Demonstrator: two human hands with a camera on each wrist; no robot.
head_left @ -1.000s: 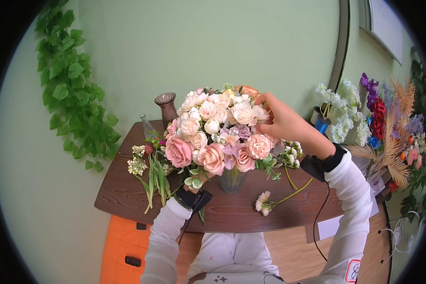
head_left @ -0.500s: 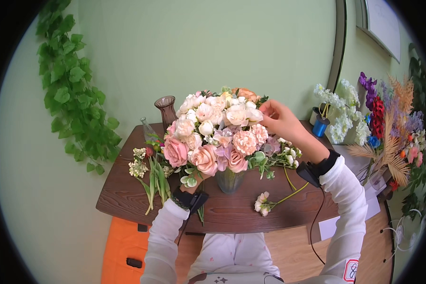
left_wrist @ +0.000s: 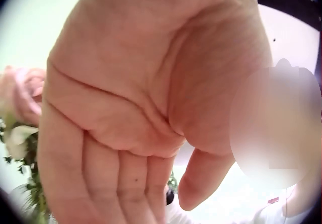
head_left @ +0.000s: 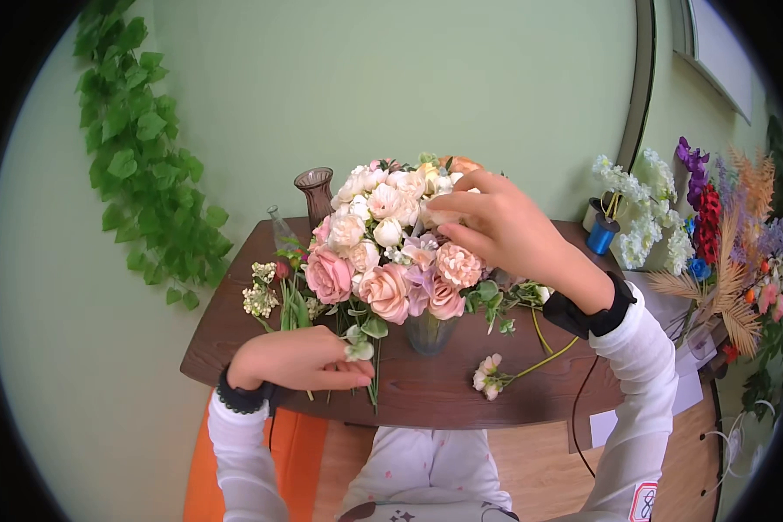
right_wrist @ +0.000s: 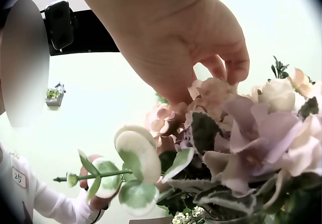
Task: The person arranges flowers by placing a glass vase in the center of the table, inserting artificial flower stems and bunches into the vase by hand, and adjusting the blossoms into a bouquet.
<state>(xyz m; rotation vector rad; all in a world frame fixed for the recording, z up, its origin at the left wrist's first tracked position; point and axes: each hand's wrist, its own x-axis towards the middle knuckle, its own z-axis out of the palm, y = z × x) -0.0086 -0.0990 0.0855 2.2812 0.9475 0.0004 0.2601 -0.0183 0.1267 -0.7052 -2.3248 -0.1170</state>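
A full bouquet of artificial flowers (head_left: 383,283) in pink, cream and lilac stands in a glass vase (head_left: 431,337) on the dark wooden table. At the bouquet's upper right, my right hand (head_left: 522,235) reaches in among the blooms. In the right wrist view its thumb and curled fingers straddle a pale pink flower (right_wrist: 211,94). My left hand (head_left: 296,358) hovers in front of the bouquet's lower left, fingers extended, beside a sprig of green leaves (head_left: 357,345). The left wrist view shows its bare palm (left_wrist: 126,93), with nothing held against it.
A brown glass vase (head_left: 315,193) and a small clear bottle (head_left: 281,228) stand behind on the left. White berry stems (head_left: 259,296) lie on the left, a cut white flower stem (head_left: 489,378) at front right. A blue spool (head_left: 601,235) and more flowers (head_left: 709,217) are farther right.
My left hand has come out from under the bouquet, moving left and toward me. The right hand has moved left over the blooms, and the bouquet has shifted slightly.
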